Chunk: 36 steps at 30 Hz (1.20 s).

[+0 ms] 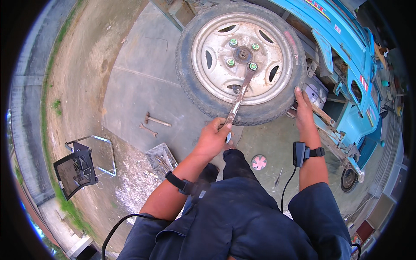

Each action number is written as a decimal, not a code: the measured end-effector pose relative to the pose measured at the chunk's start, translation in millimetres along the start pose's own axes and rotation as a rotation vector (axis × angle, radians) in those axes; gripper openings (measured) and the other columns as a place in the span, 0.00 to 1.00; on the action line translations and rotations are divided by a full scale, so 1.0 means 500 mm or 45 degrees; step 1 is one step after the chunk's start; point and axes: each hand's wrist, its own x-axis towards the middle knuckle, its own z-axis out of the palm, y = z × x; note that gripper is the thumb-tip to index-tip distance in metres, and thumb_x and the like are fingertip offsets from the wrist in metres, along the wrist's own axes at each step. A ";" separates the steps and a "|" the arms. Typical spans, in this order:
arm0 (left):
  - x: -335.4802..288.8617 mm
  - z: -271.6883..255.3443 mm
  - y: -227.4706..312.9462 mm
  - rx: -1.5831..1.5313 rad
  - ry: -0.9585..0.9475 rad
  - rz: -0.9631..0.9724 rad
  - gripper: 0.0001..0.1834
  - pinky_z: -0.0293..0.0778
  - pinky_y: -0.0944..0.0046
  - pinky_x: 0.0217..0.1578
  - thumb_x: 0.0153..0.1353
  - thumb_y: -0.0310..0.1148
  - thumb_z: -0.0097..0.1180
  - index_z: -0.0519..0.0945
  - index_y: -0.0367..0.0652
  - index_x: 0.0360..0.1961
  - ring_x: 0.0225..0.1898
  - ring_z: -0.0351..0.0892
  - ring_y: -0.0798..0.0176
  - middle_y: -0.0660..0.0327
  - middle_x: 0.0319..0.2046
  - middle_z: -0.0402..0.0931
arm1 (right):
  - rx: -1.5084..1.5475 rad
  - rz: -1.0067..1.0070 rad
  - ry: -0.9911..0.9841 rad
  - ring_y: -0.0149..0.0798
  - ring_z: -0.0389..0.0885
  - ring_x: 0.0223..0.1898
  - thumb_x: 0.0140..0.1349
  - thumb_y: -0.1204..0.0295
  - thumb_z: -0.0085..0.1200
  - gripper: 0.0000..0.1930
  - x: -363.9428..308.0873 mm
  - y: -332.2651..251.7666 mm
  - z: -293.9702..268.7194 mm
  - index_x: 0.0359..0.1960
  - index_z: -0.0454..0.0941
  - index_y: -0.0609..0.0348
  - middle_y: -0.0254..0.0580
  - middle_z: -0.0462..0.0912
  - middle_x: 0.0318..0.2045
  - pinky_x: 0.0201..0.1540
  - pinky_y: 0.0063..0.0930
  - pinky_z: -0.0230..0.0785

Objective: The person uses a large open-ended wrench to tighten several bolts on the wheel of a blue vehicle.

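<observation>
Nuts [255, 47], four; one wrench [240, 99] in left hand [211, 139]

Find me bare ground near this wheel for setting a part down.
Broad bare concrete lies left of the tire, above the hammer. A smaller patch lies between the tire's lower edge and the pink-patterned disc. It's crowded in the tool tray and beside the blue vehicle.

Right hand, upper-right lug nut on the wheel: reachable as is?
Likely yes: the right hand rests against the tire, and nothing visible blocks its way to the upper-right nut; the wrench is at the lower-right nut.
</observation>
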 end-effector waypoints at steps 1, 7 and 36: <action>0.005 -0.007 -0.006 0.040 0.000 0.030 0.13 0.68 0.71 0.22 0.70 0.36 0.52 0.76 0.37 0.47 0.27 0.79 0.72 0.63 0.31 0.81 | 0.010 0.014 0.022 0.48 0.72 0.61 0.65 0.40 0.51 0.43 -0.002 -0.002 0.005 0.71 0.57 0.58 0.49 0.68 0.64 0.55 0.50 0.70; 0.020 -0.046 -0.011 0.079 -0.033 0.100 0.12 0.70 0.70 0.27 0.70 0.35 0.52 0.77 0.37 0.46 0.28 0.77 0.72 0.63 0.31 0.80 | 0.029 0.055 0.095 0.47 0.73 0.60 0.66 0.40 0.50 0.41 -0.014 -0.027 0.031 0.70 0.61 0.59 0.48 0.70 0.63 0.55 0.46 0.71; 0.061 -0.162 0.055 -0.002 -0.462 0.012 0.14 0.73 0.71 0.27 0.72 0.37 0.50 0.75 0.35 0.47 0.31 0.82 0.69 0.59 0.34 0.82 | -0.063 0.258 0.009 0.47 0.71 0.61 0.67 0.40 0.48 0.40 -0.013 -0.063 0.003 0.72 0.58 0.53 0.44 0.69 0.66 0.57 0.49 0.67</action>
